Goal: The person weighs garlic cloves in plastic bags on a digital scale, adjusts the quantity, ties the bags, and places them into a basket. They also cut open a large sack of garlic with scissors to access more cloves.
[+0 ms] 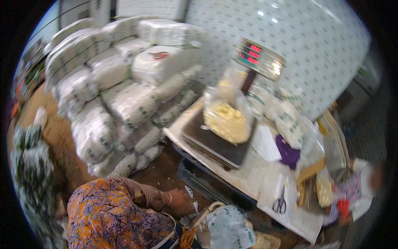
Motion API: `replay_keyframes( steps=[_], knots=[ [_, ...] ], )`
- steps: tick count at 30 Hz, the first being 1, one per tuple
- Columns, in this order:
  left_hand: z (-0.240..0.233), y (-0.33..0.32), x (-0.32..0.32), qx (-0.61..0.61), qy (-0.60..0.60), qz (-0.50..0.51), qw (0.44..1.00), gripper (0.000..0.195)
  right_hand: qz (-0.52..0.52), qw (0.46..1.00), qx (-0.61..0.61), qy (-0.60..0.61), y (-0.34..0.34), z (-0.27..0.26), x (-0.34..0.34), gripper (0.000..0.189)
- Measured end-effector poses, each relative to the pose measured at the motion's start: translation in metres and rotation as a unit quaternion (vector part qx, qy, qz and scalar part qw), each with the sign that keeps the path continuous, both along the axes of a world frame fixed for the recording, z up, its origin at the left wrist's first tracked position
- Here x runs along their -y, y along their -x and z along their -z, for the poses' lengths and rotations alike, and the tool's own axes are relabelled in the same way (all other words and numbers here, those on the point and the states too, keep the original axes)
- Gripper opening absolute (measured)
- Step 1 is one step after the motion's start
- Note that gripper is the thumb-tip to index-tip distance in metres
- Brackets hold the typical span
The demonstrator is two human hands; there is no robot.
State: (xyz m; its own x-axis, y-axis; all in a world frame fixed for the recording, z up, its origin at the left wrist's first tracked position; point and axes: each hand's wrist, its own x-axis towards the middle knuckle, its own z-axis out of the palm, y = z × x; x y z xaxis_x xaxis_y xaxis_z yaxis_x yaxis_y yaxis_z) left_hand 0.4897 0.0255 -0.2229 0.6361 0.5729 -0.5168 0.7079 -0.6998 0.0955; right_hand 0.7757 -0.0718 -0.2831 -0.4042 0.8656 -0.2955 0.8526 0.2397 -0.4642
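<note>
My left hand [179, 200], with a band at its wrist and a checked sleeve, reaches out low over the brown floor. It is blurred, and its fingers and any grip are unclear. Small white and blue scraps [189, 191] lie beside it. To its right, a pale blue plastic bag [230, 228] with green print lies on other items. A digital scale [199, 133] stands on the table, bearing a clear plastic bag of pale yellow pieces [228, 124]; its display [258, 59] is lit red. Black-handled scissors [279, 204] rest at the table's near end. My right hand is out of view.
Tall stacks of plastic-wrapped white packages [133, 105] stand at the left. The pale table's edge [214, 171] runs diagonally. White paper [266, 143], a purple cloth [287, 152] and printed bags [287, 124] lie beyond the scale. At the right, a person wears a red glove [343, 208].
</note>
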Motion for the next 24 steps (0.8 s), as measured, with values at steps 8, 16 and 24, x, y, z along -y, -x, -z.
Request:
replay_keyframes(
  steps=[8, 16, 24],
  knots=[
    [-0.108, 0.142, 0.037, 0.241, -0.172, -0.159, 0.942, 0.035, 0.093, 0.821, -0.503, 0.253, 0.226, -0.155, -0.085, 0.062],
    [-0.092, 0.279, 0.092, 0.269, -0.188, -0.261, 0.908, 0.039, -0.112, 0.873, -0.406, 0.245, 0.419, -0.134, -0.103, 0.046],
    [-0.107, 0.426, 0.157, 0.285, -0.365, -0.578, 0.672, 0.036, -0.141, 0.874, -0.458, 0.075, 0.536, -0.204, -0.229, 0.048]
  ],
)
